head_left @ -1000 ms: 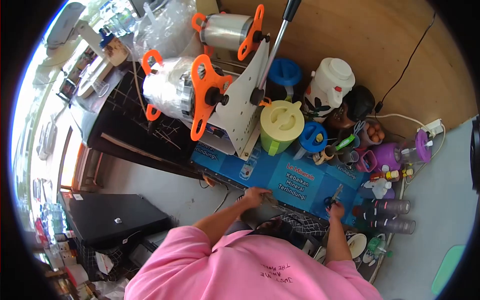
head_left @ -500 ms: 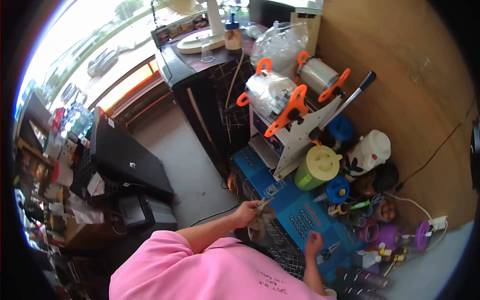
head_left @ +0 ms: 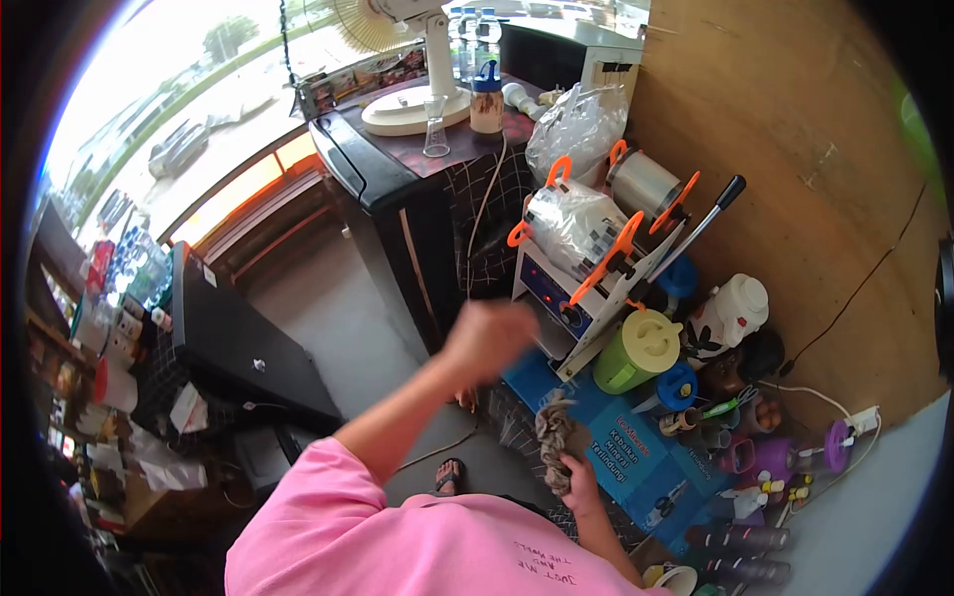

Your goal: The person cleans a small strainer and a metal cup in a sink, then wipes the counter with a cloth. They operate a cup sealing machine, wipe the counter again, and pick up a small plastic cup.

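A crumpled grey-brown cloth (head_left: 554, 447) hangs bunched in my right hand (head_left: 579, 485), whose fingers are closed around its lower end, above the front edge of the blue printed table cover (head_left: 618, 442). My left hand (head_left: 489, 340) is raised in front of a cup sealing machine (head_left: 556, 298); motion smears its fingers. The machine carries rolls of clear film (head_left: 576, 230) on orange holders, and a long lever (head_left: 701, 223) rises at its right side. A green lidded pitcher (head_left: 636, 353) stands right beside the machine.
Behind the pitcher is a white jug (head_left: 730, 313). Cups, purple containers (head_left: 770, 459) and dark bottles (head_left: 740, 538) crowd the right side. A white fan (head_left: 417, 107), a glass (head_left: 435, 127) and a blue-capped bottle (head_left: 487, 99) top the black unit. A cable (head_left: 437, 452) crosses the floor.
The cloth has passed from my left hand to my right. My left hand has moved up toward the machine, and my right hand has shifted left.
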Demonstrator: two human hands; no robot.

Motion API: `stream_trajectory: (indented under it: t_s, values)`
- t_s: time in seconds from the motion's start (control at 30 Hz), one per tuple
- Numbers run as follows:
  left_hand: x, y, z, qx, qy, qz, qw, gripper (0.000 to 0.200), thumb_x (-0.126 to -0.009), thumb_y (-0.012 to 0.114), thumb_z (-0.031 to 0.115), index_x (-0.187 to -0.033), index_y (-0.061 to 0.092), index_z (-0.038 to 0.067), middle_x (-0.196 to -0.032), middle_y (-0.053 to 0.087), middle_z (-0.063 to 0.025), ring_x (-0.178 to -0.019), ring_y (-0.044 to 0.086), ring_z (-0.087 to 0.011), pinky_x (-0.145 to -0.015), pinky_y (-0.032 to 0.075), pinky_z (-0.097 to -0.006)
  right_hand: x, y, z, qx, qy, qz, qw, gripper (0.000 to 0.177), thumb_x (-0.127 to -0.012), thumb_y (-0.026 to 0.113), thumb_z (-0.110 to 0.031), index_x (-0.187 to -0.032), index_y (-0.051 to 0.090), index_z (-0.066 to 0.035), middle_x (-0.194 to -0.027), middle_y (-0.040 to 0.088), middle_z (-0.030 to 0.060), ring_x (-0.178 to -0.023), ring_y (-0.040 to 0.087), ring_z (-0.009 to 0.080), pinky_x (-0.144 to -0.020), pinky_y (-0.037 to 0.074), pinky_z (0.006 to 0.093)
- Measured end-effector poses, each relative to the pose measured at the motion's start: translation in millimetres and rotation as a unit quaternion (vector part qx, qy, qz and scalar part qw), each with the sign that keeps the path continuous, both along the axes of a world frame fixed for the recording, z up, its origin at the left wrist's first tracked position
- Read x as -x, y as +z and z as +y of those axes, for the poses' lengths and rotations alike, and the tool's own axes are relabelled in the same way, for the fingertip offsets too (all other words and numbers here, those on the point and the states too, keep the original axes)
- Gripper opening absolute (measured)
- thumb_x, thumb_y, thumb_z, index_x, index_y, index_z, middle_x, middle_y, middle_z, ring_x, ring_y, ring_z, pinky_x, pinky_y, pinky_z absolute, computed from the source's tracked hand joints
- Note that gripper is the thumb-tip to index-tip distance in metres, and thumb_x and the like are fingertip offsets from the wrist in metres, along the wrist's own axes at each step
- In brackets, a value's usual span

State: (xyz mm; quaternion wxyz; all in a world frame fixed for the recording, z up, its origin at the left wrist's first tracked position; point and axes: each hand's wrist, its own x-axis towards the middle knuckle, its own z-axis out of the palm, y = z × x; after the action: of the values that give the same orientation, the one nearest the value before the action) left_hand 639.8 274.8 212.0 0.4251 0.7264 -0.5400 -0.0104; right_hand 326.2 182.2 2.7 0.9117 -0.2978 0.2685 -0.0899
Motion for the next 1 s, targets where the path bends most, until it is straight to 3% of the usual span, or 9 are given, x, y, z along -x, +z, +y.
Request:
stream_trajectory:
  t_s: [0.03, 0.1, 0.23, 0.43, 0.53, 0.6, 0.73, 0.83, 1.0]
  values:
    - [-26, 52, 5, 0.154, 0.117, -0.016, 0.981, 0.014, -0.087, 0.069, 0.019, -0.086, 0.072, 0.005, -0.083, 0.070, -0.0129, -0.073, 0.069, -0.0253, -0.067, 0.055, -0.0341, 5, -6, 3, -0.005, -0.046, 0.018, 0.999, 0.034, -0.091, 0.060, -0.005, -0.125, 0.055, -0.002, -0.104, 0.067, 0.0095, -0.082, 0.068, 0.0215, -0.061, 0.056, 0.0374]
    - [-103, 110, 11, 0.144, 0.364, -0.108, 0.914, 0.022, -0.087, 0.071, 0.025, -0.093, 0.073, 0.004, -0.082, 0.070, -0.0142, -0.076, 0.069, -0.0284, -0.071, 0.055, -0.0383, 18, -20, 6, 0.019, -0.130, 0.087, 0.987, 0.033, -0.090, 0.061, -0.007, -0.123, 0.057, -0.005, -0.102, 0.066, 0.0084, -0.076, 0.065, 0.0215, -0.054, 0.051, 0.0393]
    - [-231, 147, -16, 0.130, 0.445, -0.155, 0.873, 0.052, -0.076, 0.079, 0.044, -0.106, 0.074, 0.002, -0.102, 0.073, -0.0195, -0.093, 0.071, -0.0305, -0.086, 0.053, -0.0416, 37, -41, -16, -0.040, -0.196, 0.178, 0.964, 0.026, -0.093, 0.060, -0.014, -0.118, 0.057, -0.008, -0.095, 0.064, 0.0064, -0.064, 0.060, 0.0197, -0.048, 0.043, 0.0338]
    - [-275, 137, -41, -0.016, 0.316, -0.011, 0.949, 0.050, -0.073, 0.077, 0.045, -0.108, 0.075, 0.009, -0.091, 0.074, -0.0166, -0.090, 0.071, -0.0327, -0.086, 0.053, -0.0432, 32, -68, -105, 0.031, -0.340, 0.059, 0.938, 0.046, -0.094, 0.066, -0.026, -0.134, 0.051, -0.007, -0.124, 0.059, 0.0094, -0.094, 0.062, 0.0279, -0.072, 0.051, 0.0429]
    - [-243, 147, -24, 0.073, 0.305, -0.111, 0.943, 0.045, -0.075, 0.076, 0.040, -0.108, 0.074, 0.008, -0.095, 0.073, -0.0174, -0.091, 0.071, -0.0326, -0.086, 0.053, -0.0415, 23, -48, -125, 0.078, -0.366, 0.152, 0.915, 0.059, -0.093, 0.068, -0.026, -0.142, 0.045, -0.004, -0.136, 0.054, 0.0111, -0.109, 0.060, 0.0309, -0.087, 0.049, 0.0479]
    - [-199, 158, -6, 0.131, 0.238, -0.154, 0.950, 0.040, -0.077, 0.076, 0.034, -0.107, 0.074, 0.008, -0.097, 0.073, -0.0175, -0.093, 0.070, -0.0336, -0.087, 0.053, -0.0403, 14, -43, -121, 0.175, -0.332, 0.478, 0.794, 0.065, -0.092, 0.069, -0.024, -0.146, 0.041, -0.003, -0.143, 0.050, 0.0134, -0.122, 0.055, 0.0303, -0.094, 0.046, 0.0501]
    - [-130, 170, 6, 0.261, 0.048, -0.171, 0.949, 0.032, -0.077, 0.077, 0.011, -0.108, 0.072, 0.005, -0.108, 0.073, -0.0153, -0.105, 0.069, -0.0319, -0.098, 0.050, -0.0407, 5, 7, -62, 0.408, -0.238, 0.356, 0.806, 0.060, -0.088, 0.073, -0.022, -0.140, 0.050, -0.003, -0.136, 0.058, 0.0166, -0.119, 0.060, 0.0288, -0.093, 0.049, 0.0427]
    - [-72, 167, -4, 0.277, -0.119, -0.185, 0.935, 0.033, -0.076, 0.079, 0.009, -0.108, 0.072, 0.003, -0.109, 0.073, -0.0141, -0.108, 0.069, -0.0297, -0.104, 0.047, -0.0448, 10, 34, -9, 0.566, -0.193, 0.339, 0.726, 0.052, -0.086, 0.075, -0.023, -0.133, 0.060, -0.003, -0.132, 0.062, 0.0201, -0.120, 0.062, 0.0317, -0.093, 0.051, 0.0400]
    - [46, 165, -28, 0.226, -0.367, -0.125, 0.894, 0.031, -0.077, 0.079, 0.009, -0.106, 0.072, 0.002, -0.109, 0.073, -0.0135, -0.107, 0.070, -0.0298, -0.106, 0.045, -0.0476, 35, 183, 79, 0.711, -0.227, 0.250, 0.617, 0.043, -0.089, 0.071, -0.016, -0.129, 0.062, -0.004, -0.133, 0.061, 0.0176, -0.132, 0.052, 0.0334, -0.107, 0.042, 0.0412]
